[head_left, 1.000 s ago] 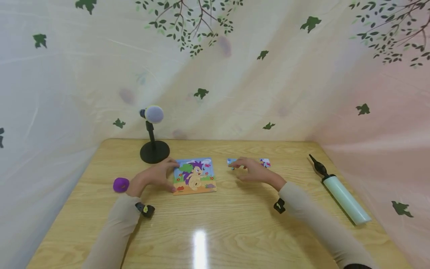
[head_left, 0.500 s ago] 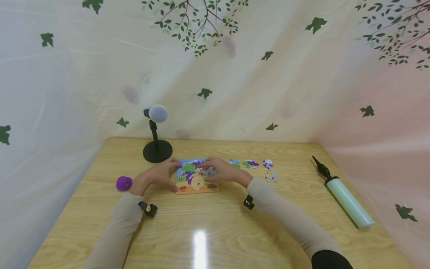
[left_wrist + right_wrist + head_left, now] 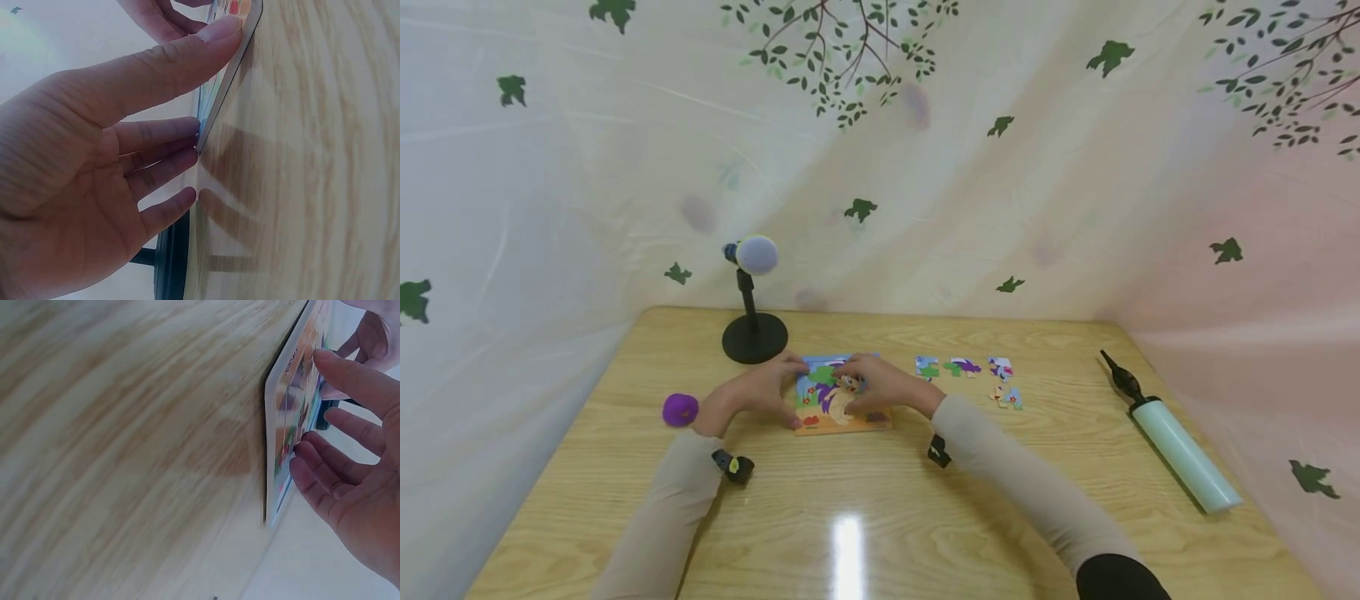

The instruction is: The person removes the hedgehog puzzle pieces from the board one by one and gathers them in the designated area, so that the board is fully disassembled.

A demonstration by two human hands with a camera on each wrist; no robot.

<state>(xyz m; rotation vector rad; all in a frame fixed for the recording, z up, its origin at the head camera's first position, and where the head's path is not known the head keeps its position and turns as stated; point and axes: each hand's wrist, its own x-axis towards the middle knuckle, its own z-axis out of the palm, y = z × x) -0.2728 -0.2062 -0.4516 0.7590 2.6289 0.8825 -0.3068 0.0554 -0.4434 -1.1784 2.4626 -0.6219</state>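
A hedgehog jigsaw board [image 3: 838, 423] lies flat on the table, showing a purple-spined hedgehog, green bush and orange ground. My left hand [image 3: 758, 393] rests at its left side, thumb on the near corner and straight fingers at the far part of that edge; the left wrist view shows the thumb [image 3: 206, 44] over the board's rim. The right hand [image 3: 886, 385] is over the board's right half, thumb and fingers spread apart with tips on the picture, as in the right wrist view, where the fingertips [image 3: 301, 456] meet its surface. My right hand hides part of the hedgehog.
Several loose jigsaw pieces [image 3: 964, 367] lie right of the board. Behind it, left, stands a round-headed object on a black stand [image 3: 755, 337]. A purple lump [image 3: 680, 409] sits by my left wrist; a pale green hand pump [image 3: 1183, 454] lies at the right edge.
My right hand has moved left from the loose pieces to the board, then slightly farther left over it. The pieces it covered now show. The left hand stays at the board's left edge.
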